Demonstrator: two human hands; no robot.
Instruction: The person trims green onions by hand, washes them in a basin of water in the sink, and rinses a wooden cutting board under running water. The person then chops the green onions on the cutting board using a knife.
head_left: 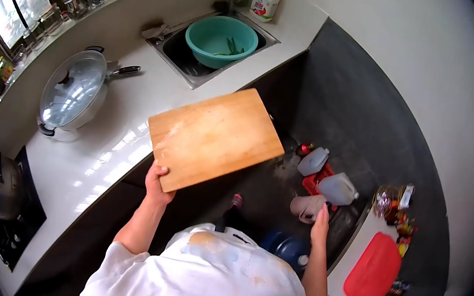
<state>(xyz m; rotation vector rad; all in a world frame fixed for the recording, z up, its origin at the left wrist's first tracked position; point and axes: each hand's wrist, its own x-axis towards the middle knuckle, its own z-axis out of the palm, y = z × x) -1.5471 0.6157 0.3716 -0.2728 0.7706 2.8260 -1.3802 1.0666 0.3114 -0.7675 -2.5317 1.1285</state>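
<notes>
My left hand [158, 183] grips a wooden cutting board [214, 136] by its near left corner, thumb on top. The board is tilted and held in the air beside the counter edge, with pale smudges on its left part. My right hand [321, 223] is off to the right, seen edge-on with fingers stretched out and nothing visible in it. In the view it overlaps the edge of a pale pinkish jug [305, 207] on the floor; whether they touch, I cannot tell.
On the counter [114, 118] are a lidded pan [75, 89] and a sink holding a teal basin [218, 41] with green vegetables. A pot [1, 184] stands on the stove. Plastic jugs [337, 188] and a blue water bottle [286, 249] stand on the floor near a red-lidded container [374, 270].
</notes>
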